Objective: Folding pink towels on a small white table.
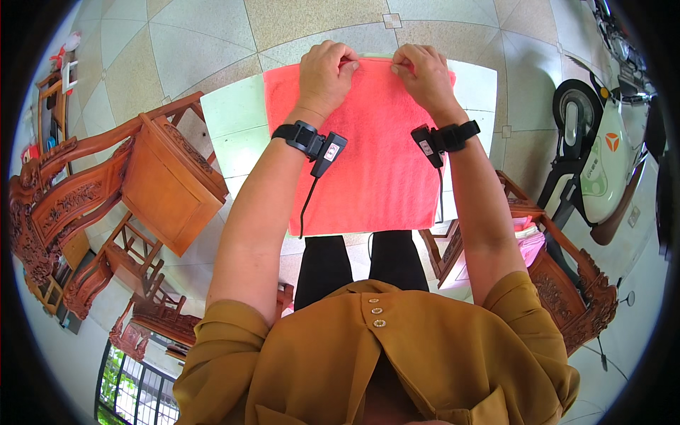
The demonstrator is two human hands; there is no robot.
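A coral-pink towel [372,159] lies spread over a small white table [234,143], reaching the near edge. My left hand [326,74] pinches the towel's far edge between thumb and curled fingers, left of its middle. To the right, my right hand [425,74] grips the same edge in a like way, nearer the far right corner. Between the two hands a stretch of the far edge shows, with a thin pale green strip just beyond it. Both wrists carry black straps with small boxed devices, whose cables hang over the towel.
A carved wooden chair [170,180] stands close on the left. Another carved chair [558,281] on the right holds folded pink cloths [527,241]. Beyond it is a pale electric scooter [605,164]. Tiled floor [319,26] surrounds the table.
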